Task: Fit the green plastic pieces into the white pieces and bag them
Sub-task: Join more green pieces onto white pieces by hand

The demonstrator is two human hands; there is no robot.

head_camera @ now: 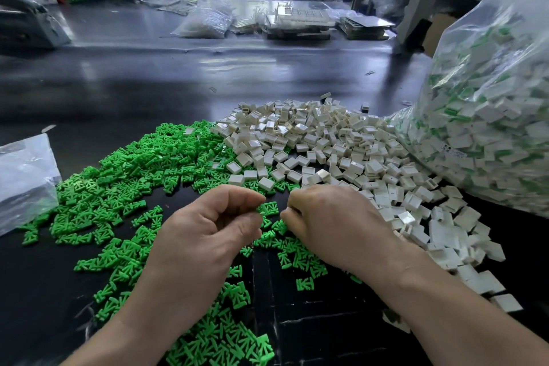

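My left hand (208, 226) pinched one green piece (269, 208) just left of the near edge of the white pile (326, 145). My right hand (332, 223) curled against that pile, and I couldn't tell what it held.

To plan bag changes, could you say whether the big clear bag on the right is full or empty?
Mostly full: the clear bag bulges with white and green pieces, top unseen.

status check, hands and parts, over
Left hand pinches small green plastic piece. Right hand curled, contents hidden. Large clear plastic bag of fitted pieces at right. Nothing blocking.
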